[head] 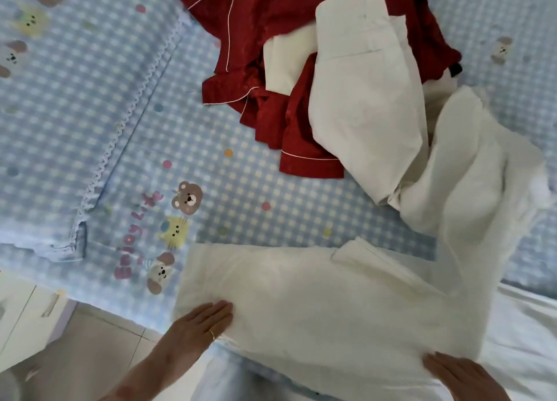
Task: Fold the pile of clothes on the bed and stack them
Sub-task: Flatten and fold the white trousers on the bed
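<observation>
Pale tiled floor [99,349]; white drawer cabinet [21,316] beside bed; soft daylight.

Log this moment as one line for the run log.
step: flattening white trousers on bed | left hand: palm down on fabric | right hand: palm down on fabric | red garment: unfolded in pile

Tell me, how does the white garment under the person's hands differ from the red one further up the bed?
The white garment lies spread flat near the bed's edge, while the red garment sits crumpled in the pile. The left hand and right hand press flat on the white one; nothing touches the red one except other white clothes lying over it. The red one has thin white piping; the white one is plain. Both rest on the blue checked bedsheet.
</observation>
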Demonstrator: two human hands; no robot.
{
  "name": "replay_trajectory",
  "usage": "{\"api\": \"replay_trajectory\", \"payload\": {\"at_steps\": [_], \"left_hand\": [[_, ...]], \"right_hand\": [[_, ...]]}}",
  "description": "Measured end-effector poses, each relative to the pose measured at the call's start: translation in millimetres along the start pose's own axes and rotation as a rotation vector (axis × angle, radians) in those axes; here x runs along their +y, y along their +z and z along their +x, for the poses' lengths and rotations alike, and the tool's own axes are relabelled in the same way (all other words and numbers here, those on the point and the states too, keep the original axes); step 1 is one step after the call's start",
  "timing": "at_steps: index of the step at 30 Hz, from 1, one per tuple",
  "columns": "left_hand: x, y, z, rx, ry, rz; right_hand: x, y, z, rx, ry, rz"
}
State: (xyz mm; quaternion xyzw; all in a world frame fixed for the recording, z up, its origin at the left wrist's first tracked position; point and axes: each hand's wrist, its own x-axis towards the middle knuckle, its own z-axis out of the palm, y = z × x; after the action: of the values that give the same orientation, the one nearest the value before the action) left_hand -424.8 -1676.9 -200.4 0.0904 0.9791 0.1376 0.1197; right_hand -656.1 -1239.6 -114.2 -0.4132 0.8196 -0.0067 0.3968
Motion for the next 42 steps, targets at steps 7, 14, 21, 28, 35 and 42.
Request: {"api": "replay_trajectory", "payload": {"at_steps": [7,14,21,28,35,42], "left_hand": [[27,11,-10,-0.152,-0.141,-0.019],[142,2,93,0.04,-0.044,-0.176],[328,30,231,0.001,0.192,-0.287],[358,93,263,0.242,-0.132,-0.158],[348,68,248,0.324,-0.166,-0.226],[383,89,217,0.172,0.115,-0.146]], "right_hand": [[-19,69,9,0.215,0.048,-0.182],[42,34,-1,0.854,0.832,0.462],[168,-15,42,0.776,1.045,0.857],[268,-27,100,0.776,0.964,1.296],[284,-27,18,1.131,0.846,1.657],[261,95,-183,1.292,1.192,1.815]]}}
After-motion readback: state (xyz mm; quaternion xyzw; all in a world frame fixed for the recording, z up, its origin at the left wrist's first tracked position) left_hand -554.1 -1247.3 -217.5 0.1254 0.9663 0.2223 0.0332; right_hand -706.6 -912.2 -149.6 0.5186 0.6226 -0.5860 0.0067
